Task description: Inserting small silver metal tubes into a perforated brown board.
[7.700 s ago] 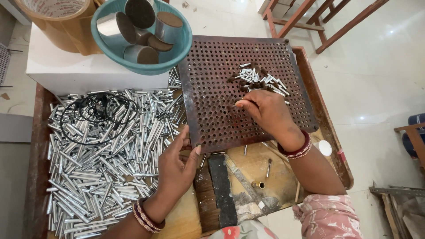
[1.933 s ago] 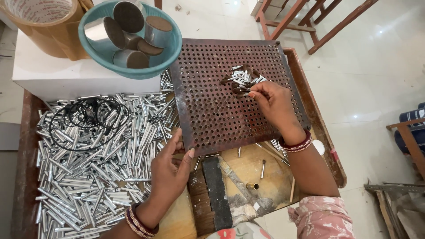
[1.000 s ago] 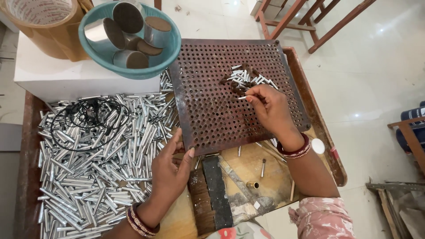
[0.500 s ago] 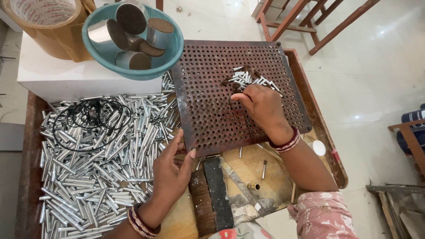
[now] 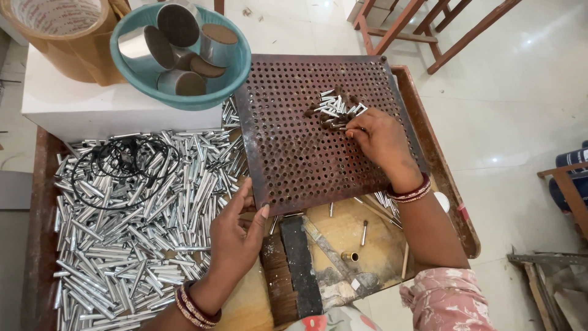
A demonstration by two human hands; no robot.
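A rusty perforated metal plate (image 5: 294,141) lies tilted over a wooden tray. My left hand (image 5: 239,230) grips its near left edge, thumb on top. A small heap of short silver pins (image 5: 335,108) rests on the plate's far right part. My right hand (image 5: 378,140) lies on the plate just below that heap, fingertips pinching a pin at the heap's edge. Both wrists wear bangles.
A big pile of silver metal tubes (image 5: 128,220) with a loop of black wire (image 5: 119,168) fills the tray's left. A teal bowl (image 5: 184,92) of metal cylinders sits on a white box (image 5: 92,113) beside a tape roll (image 5: 67,30). Loose pins and a dark bar (image 5: 300,270) lie under the plate.
My right hand has moved from the plate's middle back up to the pin heap and is pinching a pin there. The left hand has kept its hold on the plate's edge.
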